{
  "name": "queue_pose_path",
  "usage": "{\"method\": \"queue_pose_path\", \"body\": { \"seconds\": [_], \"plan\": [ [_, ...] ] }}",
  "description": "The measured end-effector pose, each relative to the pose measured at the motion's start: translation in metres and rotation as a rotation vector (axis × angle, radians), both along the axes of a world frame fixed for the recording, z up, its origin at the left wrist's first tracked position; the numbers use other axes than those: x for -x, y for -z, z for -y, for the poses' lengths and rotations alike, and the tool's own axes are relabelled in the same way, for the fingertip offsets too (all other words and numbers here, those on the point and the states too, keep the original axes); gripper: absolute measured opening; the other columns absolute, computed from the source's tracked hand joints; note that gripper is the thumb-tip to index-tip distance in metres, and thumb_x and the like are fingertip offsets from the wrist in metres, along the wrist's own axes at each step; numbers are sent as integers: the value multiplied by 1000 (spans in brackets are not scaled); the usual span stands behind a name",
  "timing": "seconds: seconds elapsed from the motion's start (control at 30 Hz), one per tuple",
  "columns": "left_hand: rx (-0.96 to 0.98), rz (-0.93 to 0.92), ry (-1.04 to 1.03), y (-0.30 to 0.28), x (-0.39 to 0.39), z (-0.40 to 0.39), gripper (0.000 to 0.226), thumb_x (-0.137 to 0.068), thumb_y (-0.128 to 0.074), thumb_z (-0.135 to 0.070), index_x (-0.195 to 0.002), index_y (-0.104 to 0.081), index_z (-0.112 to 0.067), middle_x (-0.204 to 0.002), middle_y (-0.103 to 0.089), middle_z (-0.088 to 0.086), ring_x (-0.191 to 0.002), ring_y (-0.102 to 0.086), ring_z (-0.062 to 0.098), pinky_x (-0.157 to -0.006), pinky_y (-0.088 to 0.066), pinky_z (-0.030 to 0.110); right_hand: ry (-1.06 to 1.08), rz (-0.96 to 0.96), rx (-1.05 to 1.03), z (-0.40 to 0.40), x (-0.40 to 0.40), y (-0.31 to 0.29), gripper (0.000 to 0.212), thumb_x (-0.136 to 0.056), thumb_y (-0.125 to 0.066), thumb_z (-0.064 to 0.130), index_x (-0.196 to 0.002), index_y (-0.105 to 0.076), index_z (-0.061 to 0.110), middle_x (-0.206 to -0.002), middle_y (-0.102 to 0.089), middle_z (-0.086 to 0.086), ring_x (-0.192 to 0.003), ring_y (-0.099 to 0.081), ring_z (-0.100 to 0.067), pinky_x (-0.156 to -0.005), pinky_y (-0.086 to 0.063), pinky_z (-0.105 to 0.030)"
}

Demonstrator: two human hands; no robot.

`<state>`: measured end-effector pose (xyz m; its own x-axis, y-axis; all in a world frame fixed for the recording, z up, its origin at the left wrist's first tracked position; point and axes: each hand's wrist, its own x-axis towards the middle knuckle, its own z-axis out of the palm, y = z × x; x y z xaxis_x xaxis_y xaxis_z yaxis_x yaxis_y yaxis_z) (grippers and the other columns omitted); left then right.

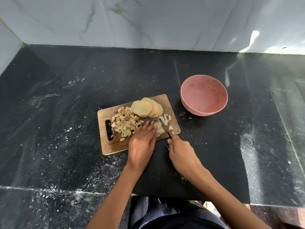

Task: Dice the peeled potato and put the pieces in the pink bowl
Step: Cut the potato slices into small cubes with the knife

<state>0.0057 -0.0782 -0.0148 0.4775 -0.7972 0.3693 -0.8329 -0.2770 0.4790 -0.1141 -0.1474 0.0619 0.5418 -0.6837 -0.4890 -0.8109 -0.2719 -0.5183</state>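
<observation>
A wooden cutting board [113,147] lies on the black counter. A pile of diced potato [125,121] covers its left half. Round potato slices [146,107] overlap at its far edge. My left hand [142,141] presses flat on a stack of potato strips [159,128] near the board's front right. My right hand [181,153] grips a knife [164,127], whose blade rests across those strips. A few cut cubes [167,119] lie to the blade's right. The pink bowl [204,95] stands empty, right of and beyond the board.
The black stone counter [66,113] is dusted with white specks. A marble-tiled wall [148,22] runs along the back and left. The counter's front edge [165,198] is close to my body.
</observation>
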Motion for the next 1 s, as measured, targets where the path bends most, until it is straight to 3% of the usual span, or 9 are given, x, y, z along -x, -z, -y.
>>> {"method": "queue_pose_path", "body": {
  "seconds": [0.1, 0.27, 0.4, 0.57, 0.73, 0.83, 1.0],
  "plan": [
    [-28, 52, 1, 1, -1, 1, 23, -85, -66, -15, -105, -73, -6, -117, -68, 9, -113, -62, 21, -106, -32, 26, -14, -38, -5, -1, -7, 1, 27, -104, -29, 31, -107, -45, 9, -102, -61, -14, -94, -59, -32, -72, -44, -36],
    [-66, 117, -1, 1, 4, 6, 22, -81, -73, -6, -102, -74, -2, -112, -69, 13, -103, -68, 24, -92, -51, 39, -20, -142, 19, -2, -19, 6, 30, -104, -29, 27, -122, -43, 8, -116, -60, -16, -106, -57, -34, -74, -39, -36],
    [-86, 164, -32, -3, 8, 14, 25, -71, -65, -17, -89, -77, -5, -98, -73, 11, -89, -72, 21, -76, -57, 34, -31, -157, 37, -2, -26, 6, 28, -104, -30, 23, -123, -42, 7, -118, -58, -17, -109, -56, -35, -73, -37, -36],
    [-153, 173, -74, -4, 10, 19, 25, -70, -64, -19, -87, -78, -7, -95, -74, 8, -87, -72, 18, -71, -58, 30, -44, -170, 28, -9, -9, 8, 24, -104, -29, 24, -115, -42, 7, -113, -59, -18, -104, -58, -36, -72, -39, -37],
    [-145, 171, -80, -6, 13, 17, 17, -72, -78, -11, -87, -77, -4, -96, -73, 12, -87, -72, 22, -72, -58, 34, -48, -155, 11, -20, 21, 12, 22, -104, -27, 30, -94, -35, 12, -97, -62, -15, -91, -60, -35, -68, -42, -37],
    [-170, 164, -82, -5, 14, 19, 20, -73, -67, -16, -86, -78, -5, -96, -74, 10, -88, -72, 20, -72, -58, 32, -63, -181, 36, -27, 32, 13, 22, -105, -25, 29, -91, -31, 13, -93, -63, -14, -89, -60, -36, -66, -39, -36],
    [-134, 116, -74, -2, 15, 12, 20, -80, -69, -8, -98, -75, -2, -106, -71, 14, -99, -70, 24, -89, -52, 37, -52, -148, 61, -16, 28, 10, 23, -105, -26, 31, -90, -31, 13, -94, -63, -16, -89, -59, -37, -67, -40, -37]
  ]
}}
